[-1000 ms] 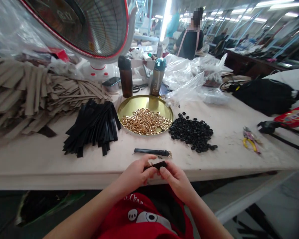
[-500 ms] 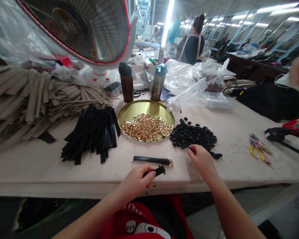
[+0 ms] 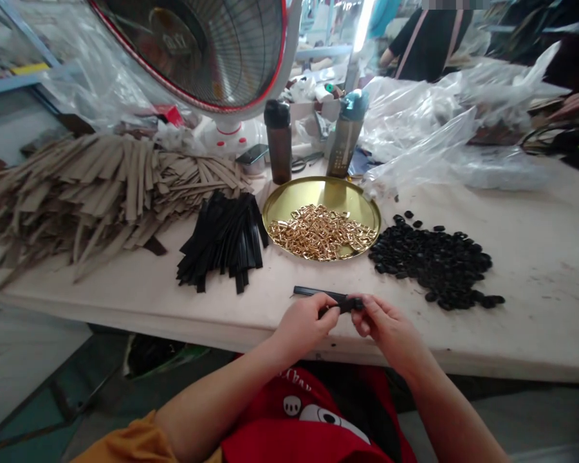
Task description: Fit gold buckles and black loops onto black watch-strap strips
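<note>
Close to the table's front edge, my left hand [image 3: 309, 321] pinches a short black strap [image 3: 338, 307]. My right hand [image 3: 390, 328] meets the strap's right end, its thumb and fingers closed on a small black loop [image 3: 359, 303] there. Whether the loop is around the strap or only against it I cannot tell. Just behind my hands lies another black strap [image 3: 309, 291], its right part hidden by them. To the right is a heap of small black loops [image 3: 429, 260]. A round gold tray [image 3: 289, 199] holds a mound of gold buckles [image 3: 321, 231].
Black strips [image 3: 224, 241] and a large pile of beige strips [image 3: 96, 186] lie on the left. At the back stand a fan [image 3: 207, 51], a dark bottle [image 3: 278, 145], a grey bottle [image 3: 346, 138] and clear plastic bags [image 3: 424, 135]. Another person [image 3: 431, 42] is beyond.
My right hand has come from the heap of black loops to the strap in my left hand. The view has turned, so the table's things appear shifted rightward.
</note>
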Motion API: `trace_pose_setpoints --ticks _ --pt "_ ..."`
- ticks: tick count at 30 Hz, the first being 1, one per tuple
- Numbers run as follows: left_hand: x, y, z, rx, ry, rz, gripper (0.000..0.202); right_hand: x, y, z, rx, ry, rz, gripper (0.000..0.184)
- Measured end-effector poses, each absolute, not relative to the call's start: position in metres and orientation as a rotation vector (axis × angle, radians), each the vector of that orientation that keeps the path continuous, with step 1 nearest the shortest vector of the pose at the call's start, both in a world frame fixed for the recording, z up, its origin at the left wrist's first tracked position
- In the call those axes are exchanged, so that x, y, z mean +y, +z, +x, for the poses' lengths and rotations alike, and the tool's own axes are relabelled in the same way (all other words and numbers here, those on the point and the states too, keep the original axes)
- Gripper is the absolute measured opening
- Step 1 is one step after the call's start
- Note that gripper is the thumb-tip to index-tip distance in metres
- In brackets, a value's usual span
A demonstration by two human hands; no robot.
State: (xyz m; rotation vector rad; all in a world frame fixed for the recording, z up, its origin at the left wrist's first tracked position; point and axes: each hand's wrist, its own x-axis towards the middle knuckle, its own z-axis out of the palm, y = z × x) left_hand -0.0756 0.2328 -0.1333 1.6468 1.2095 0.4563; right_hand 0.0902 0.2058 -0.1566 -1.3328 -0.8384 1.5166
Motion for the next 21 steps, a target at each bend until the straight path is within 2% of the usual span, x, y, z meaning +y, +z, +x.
trace_pose_setpoints --ticks 5,10,17,21 --pt "0.229 -0.134 -0.079 1.161 0.435 1.692 0.029 0.196 -0.151 0.092 -1.127 1.254 -1.506 0.041" --pt "0.227 -0.133 -0.081 1.085 0.42 1.771 0.028 0.188 -0.152 0.092 -1.266 1.235 -1.473 0.039" --pt "0.213 -0.136 -0.074 1.09 0.684 1.668 0.025 0.177 -0.156 0.063 -0.802 1.391 -1.256 0.03" --pt "0.209 -0.133 -0.078 1.002 0.666 1.663 0.024 0.176 -0.156 0.052 -0.536 1.527 -1.14 0.024"
